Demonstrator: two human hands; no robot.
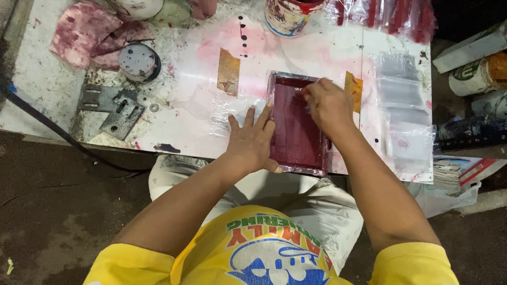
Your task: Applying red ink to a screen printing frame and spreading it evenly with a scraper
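Note:
A small rectangular printing screen (296, 132) with dark red ink lies on the white stained table (190, 100). My left hand (252, 141) lies flat with fingers spread on the screen's left frame edge and the table, its thumb on the near corner. My right hand (327, 105) is closed over something at the far right part of the screen; the thing under the fingers is hidden. Two strips of yellow-brown tape (228, 71) sit on the table either side of the screen.
A red-ink tub (288, 16) stands at the far edge. Clear plastic bags (404, 116) lie stacked to the right, red-printed ones (385, 13) beyond. Stained pink rags (87, 31), a round metal lid (138, 62) and metal brackets (113, 105) lie left. A black cable (47, 124) crosses the left.

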